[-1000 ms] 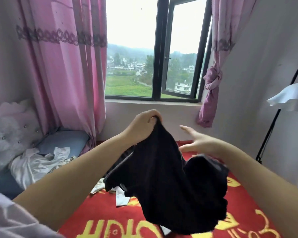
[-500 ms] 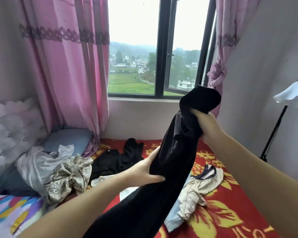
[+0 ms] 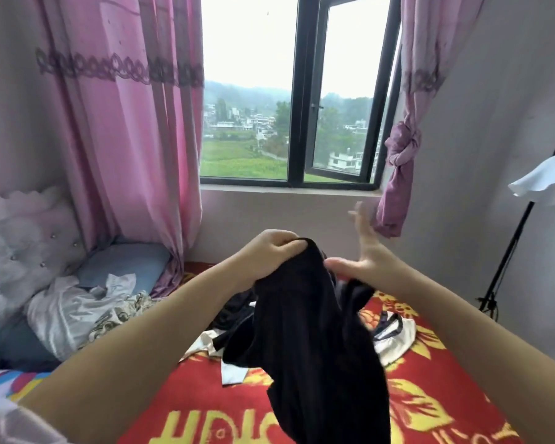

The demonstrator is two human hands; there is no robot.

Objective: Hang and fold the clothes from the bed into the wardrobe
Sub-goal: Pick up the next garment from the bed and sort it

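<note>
A pink curtain [image 3: 122, 129] hangs left of the black-framed window [image 3: 297, 91], whose right pane stands ajar. A knotted purple curtain [image 3: 398, 174] hangs right. What seems a white lampshade [image 3: 545, 184] sits on a black stand [image 3: 510, 251].

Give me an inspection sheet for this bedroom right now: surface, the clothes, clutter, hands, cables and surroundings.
Surface: bed with a red and yellow flowered cover.
Job's things: black garment held up over the bed; white and dark clothes and another dark piece lie on the cover; pale clothes heaped by the pillow.
Clutter: blue pillow near the headboard.
Hands: left hand pinches the black garment's top edge; right hand open, fingers spread, palm beside the cloth.
Cables: nothing seen.
Surroundings: pink curtain, window with one pane ajar, knotted curtain, floor lamp at right. Wardrobe not in view.
</note>
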